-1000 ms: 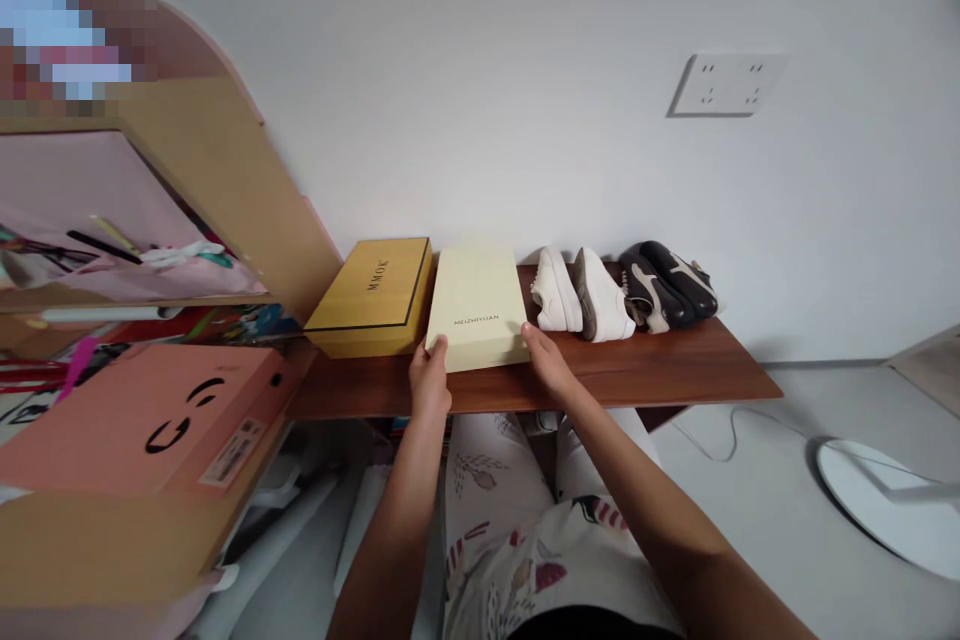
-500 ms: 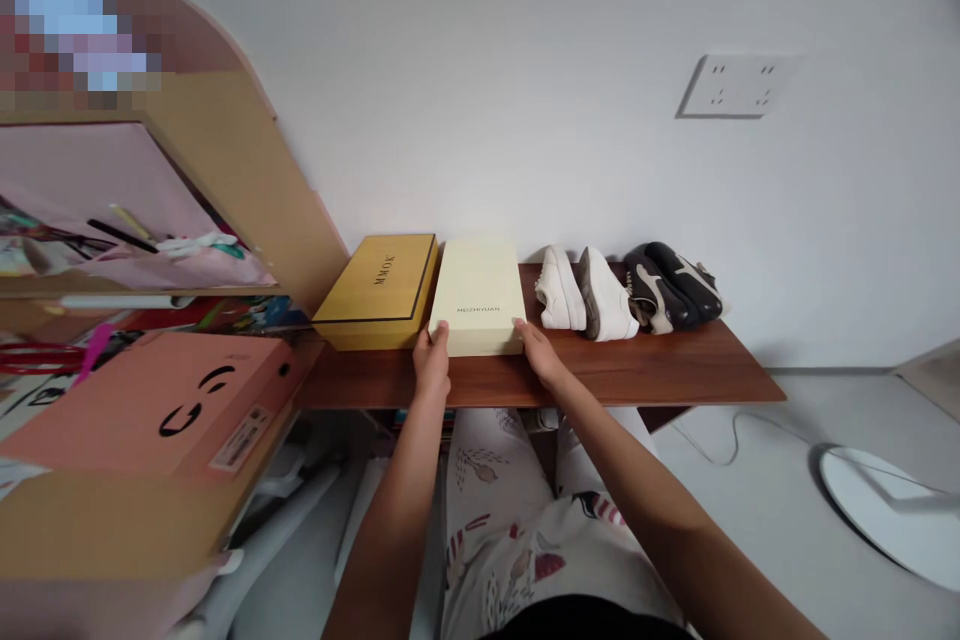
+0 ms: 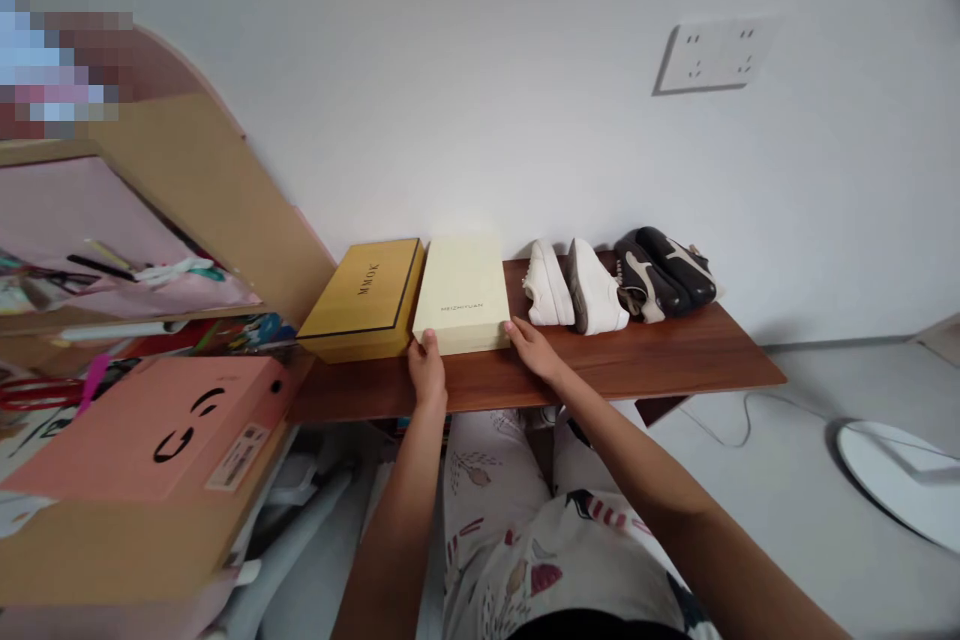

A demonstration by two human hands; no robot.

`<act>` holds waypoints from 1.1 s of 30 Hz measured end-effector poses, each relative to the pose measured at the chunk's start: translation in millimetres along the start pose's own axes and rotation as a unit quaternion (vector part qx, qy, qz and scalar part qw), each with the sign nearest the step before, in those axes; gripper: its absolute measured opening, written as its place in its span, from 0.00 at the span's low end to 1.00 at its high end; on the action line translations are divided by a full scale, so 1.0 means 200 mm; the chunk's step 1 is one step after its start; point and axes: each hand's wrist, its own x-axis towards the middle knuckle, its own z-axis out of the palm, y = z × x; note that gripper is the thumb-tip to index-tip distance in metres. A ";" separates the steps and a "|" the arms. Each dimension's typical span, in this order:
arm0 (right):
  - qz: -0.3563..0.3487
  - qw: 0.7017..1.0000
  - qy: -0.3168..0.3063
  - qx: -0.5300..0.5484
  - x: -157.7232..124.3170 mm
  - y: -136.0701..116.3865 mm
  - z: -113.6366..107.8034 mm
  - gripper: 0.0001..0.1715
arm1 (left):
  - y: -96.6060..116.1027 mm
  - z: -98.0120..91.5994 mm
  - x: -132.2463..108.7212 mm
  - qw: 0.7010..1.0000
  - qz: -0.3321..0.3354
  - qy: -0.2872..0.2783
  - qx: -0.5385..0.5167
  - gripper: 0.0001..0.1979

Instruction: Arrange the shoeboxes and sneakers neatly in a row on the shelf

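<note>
A cream box (image 3: 463,280) lies flat on the reddish-brown wooden shelf (image 3: 585,375), against the wall. My left hand (image 3: 428,370) grips its near left corner, thumb on the front edge. At the near right corner, my right hand (image 3: 531,345) holds the box with thumb and fingers. Just left of it is a yellow box (image 3: 365,295) with a dark border, close beside the cream one. To the right stand a pair of white shoes (image 3: 596,295) and a pair of black and beige shoes (image 3: 664,270).
A desk on the left holds a pink box (image 3: 157,425), with pens and small items in the compartment above. A socket plate (image 3: 712,55) is on the wall. On the floor at the right are a white round base (image 3: 900,480) and a cable.
The view has shifted and tilted slightly. Both hands remain at the cream box's near corners, and the box still lies beside the yellow one.
</note>
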 end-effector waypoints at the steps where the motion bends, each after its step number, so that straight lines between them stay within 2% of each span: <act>1: -0.017 1.000 0.013 0.005 -0.04 0.01 -0.04 0.35 | -0.02 0.00 -0.03 1.000 0.011 0.018 0.013 0.23; 4: -0.082 0.994 0.065 0.004 -0.15 0.05 -0.21 0.26 | -0.10 -0.01 -0.17 0.994 0.044 0.092 0.049 0.22; 6: -0.109 0.982 0.149 -0.033 -0.20 0.09 -0.37 0.23 | -0.14 0.01 -0.27 0.990 0.066 0.112 0.057 0.22; 9: -0.121 0.933 0.323 -0.099 -0.21 0.15 -0.62 0.22 | -0.16 0.10 -0.42 0.995 0.070 0.050 0.047 0.20; 11: -0.125 0.904 0.387 -0.127 -0.17 0.19 -0.74 0.21 | -0.14 0.21 -0.49 0.997 0.057 -0.030 0.042 0.18; 12: -0.127 0.900 0.395 -0.138 -0.14 0.21 -0.79 0.21 | -0.13 0.27 -0.52 0.995 0.055 -0.072 0.042 0.17; 14: -0.125 0.907 0.372 -0.153 -0.09 0.24 -0.83 0.23 | -0.11 0.40 -0.53 0.987 0.070 -0.138 0.043 0.13; 16: -0.110 0.924 0.329 -0.163 -0.06 0.26 -0.84 0.28 | -0.11 0.54 -0.51 0.982 0.091 -0.162 0.037 0.13; 19: -0.066 0.947 0.259 -0.180 -0.05 0.26 -0.83 0.35 | -0.15 0.73 -0.45 0.988 0.072 -0.133 0.021 0.31; 22: -0.019 0.960 0.203 -0.192 -0.04 0.23 -0.84 0.43 | -0.20 0.85 -0.37 0.991 0.014 -0.132 0.003 0.39; 27: 0.015 0.968 0.179 -0.176 -0.01 0.22 -0.86 0.48 | -0.19 0.90 -0.30 0.988 -0.019 -0.153 0.009 0.37; 33: -0.011 0.995 0.078 -0.068 0.08 0.17 -0.90 0.37 | -0.06 0.89 -0.26 0.974 -0.027 -0.216 0.069 0.30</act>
